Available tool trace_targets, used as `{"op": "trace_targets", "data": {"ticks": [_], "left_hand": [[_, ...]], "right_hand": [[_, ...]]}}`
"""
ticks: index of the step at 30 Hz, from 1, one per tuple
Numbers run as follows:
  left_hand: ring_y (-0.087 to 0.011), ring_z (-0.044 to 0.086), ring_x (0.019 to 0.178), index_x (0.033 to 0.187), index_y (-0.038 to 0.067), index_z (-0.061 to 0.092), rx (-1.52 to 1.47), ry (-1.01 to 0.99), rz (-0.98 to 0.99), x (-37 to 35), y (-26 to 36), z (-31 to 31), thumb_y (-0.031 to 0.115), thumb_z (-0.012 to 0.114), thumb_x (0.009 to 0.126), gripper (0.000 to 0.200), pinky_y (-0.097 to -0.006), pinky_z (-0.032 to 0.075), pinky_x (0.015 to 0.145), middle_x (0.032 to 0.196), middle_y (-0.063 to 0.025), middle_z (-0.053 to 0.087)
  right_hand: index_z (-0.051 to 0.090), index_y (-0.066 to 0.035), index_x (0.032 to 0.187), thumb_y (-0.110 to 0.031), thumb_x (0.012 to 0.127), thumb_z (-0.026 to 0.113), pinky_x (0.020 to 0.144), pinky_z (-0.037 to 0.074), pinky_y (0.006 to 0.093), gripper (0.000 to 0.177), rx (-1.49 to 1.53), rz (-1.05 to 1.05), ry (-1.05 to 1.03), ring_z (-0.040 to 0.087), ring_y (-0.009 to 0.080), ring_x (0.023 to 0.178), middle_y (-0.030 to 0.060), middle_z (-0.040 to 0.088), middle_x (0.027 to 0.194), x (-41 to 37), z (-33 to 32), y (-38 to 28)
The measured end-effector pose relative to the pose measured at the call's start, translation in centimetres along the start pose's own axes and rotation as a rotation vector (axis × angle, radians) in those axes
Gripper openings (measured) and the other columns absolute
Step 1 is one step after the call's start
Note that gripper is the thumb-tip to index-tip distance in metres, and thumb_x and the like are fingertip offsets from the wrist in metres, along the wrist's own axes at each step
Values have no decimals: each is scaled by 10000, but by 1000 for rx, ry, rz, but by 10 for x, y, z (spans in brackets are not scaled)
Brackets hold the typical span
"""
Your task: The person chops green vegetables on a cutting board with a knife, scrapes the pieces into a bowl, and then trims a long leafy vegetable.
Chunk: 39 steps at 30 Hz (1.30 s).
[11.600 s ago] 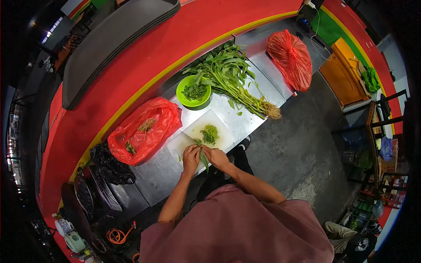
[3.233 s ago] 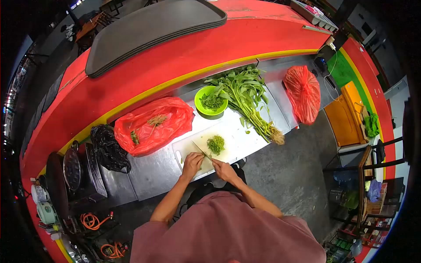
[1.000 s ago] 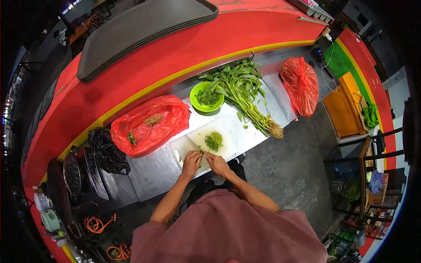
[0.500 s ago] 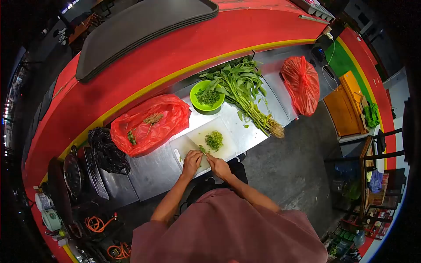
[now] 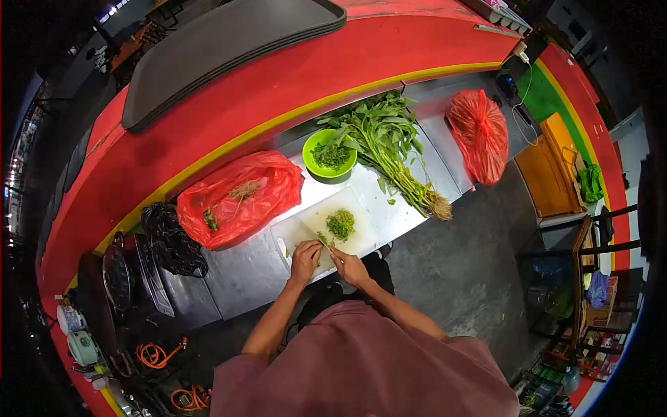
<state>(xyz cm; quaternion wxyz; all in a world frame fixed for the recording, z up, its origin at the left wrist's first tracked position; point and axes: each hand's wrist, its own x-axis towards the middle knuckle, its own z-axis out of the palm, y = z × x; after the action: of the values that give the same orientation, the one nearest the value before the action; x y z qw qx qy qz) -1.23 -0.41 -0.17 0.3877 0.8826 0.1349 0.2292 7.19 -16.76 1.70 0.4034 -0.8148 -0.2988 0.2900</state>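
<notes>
My right hand (image 5: pixel 349 269) is closed around the handle of a knife (image 5: pixel 328 245), whose thin blade points up and left over a white cutting board (image 5: pixel 366 240). Close to the blade, my left hand (image 5: pixel 304 260) has its fingers bent together against a few green pieces on the board; exactly what they pinch is too small to make out. A pile of finely chopped greens (image 5: pixel 340 224) lies just beyond the knife. Behind the board stands a lime-green bowl (image 5: pixel 310 161) with cut leaves (image 5: pixel 330 156) in it.
Long leafy greens with roots (image 5: pixel 399 163) lie right of the bowl. An open red plastic bag (image 5: pixel 267 212) with root scraps sits left, beside a black bag (image 5: pixel 170 240). A tied red bag (image 5: pixel 477 135) rests at far right. Dark trays (image 5: pixel 229 48) are stacked on the red ledge.
Both hands stay at nearly the same spot on the board, with the knife shifting only slightly. The bags, bowl and greens look unchanged.
</notes>
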Motion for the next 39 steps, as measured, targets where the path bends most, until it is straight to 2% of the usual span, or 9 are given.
{"op": "trace_targets", "data": {"ticks": [3, 13, 15, 19, 20, 23, 29, 34, 39], "left_hand": [[-336, 661, 941, 933, -26, 714, 3, 13, 4, -2, 3, 0, -32, 708, 797, 136, -395, 527, 840, 1001, -159, 707], [-339, 660, 958, 1015, -25, 722, 51, 15, 44, -8, 2, 2, -50, 698, 796, 223, -398, 532, 857, 1044, -167, 699], [-342, 660, 959, 1002, -27, 724, 23, 37, 4, -10, 2, 3, -49, 698, 800, 205, -397, 534, 855, 1035, -172, 699], [-340, 661, 960, 987, -30, 726, 37, 20, -2, -10, 2, 3, -48, 698, 805, 185, -390, 534, 854, 1025, -176, 701], [-338, 655, 975, 993, -31, 723, 28, 18, -10, -10, 2, 2, -48, 689, 803, 193, -395, 528, 868, 1032, -166, 697], [-335, 650, 986, 995, -34, 719, 24, 18, -15, -9, 4, 3, -50, 680, 799, 201, -399, 524, 877, 1037, -156, 694], [-330, 660, 976, 989, -9, 730, -13, 43, -41, -11, 2, 4, -60, 696, 777, 220, -394, 532, 869, 1038, -157, 705], [-307, 653, 999, 981, 17, 735, 66, 50, -42, -13, -1, 6, 4, 703, 783, 201, -441, 442, 981, 1029, -119, 718], [-313, 646, 1000, 972, 13, 734, 60, 36, -31, -13, -2, 5, 15, 704, 786, 188, -436, 448, 945, 1011, -116, 712]], "right_hand": [[567, -176, 1393, -332, 1023, 482, 721, 519, 500, 411, -59, -7, -8, 653, 473, 817, 276, 676, 939, 2, 5, 5], [598, -132, 1358, -304, 1024, 495, 692, 504, 458, 390, 44, -95, -25, 657, 436, 744, 301, 645, 822, 19, -2, -2], [592, -138, 1365, -307, 1025, 494, 715, 506, 458, 392, -16, 38, -93, 660, 440, 775, 304, 649, 843, 9, -4, 2], [592, -164, 1369, -321, 1022, 501, 727, 517, 481, 391, -9, 20, -17, 663, 460, 816, 303, 663, 904, -1, 3, 3], [593, -169, 1363, -298, 1021, 497, 675, 509, 526, 378, -54, 0, -1, 650, 476, 746, 296, 654, 807, 0, 7, 5], [589, -147, 1362, -291, 1015, 505, 680, 511, 535, 385, -95, -58, 21, 651, 481, 757, 296, 662, 833, 7, 14, 10], [602, -129, 1351, -297, 1015, 507, 683, 511, 507, 387, -24, -36, -30, 653, 470, 766, 290, 660, 834, 22, 5, -3], [604, -159, 1353, -329, 1020, 493, 697, 518, 500, 390, -49, 24, -40, 657, 470, 786, 293, 658, 822, 4, -4, -3], [588, -157, 1371, -330, 1020, 486, 683, 516, 515, 405, -119, 9, -18, 655, 470, 776, 290, 660, 834, -3, 5, 3]]}}
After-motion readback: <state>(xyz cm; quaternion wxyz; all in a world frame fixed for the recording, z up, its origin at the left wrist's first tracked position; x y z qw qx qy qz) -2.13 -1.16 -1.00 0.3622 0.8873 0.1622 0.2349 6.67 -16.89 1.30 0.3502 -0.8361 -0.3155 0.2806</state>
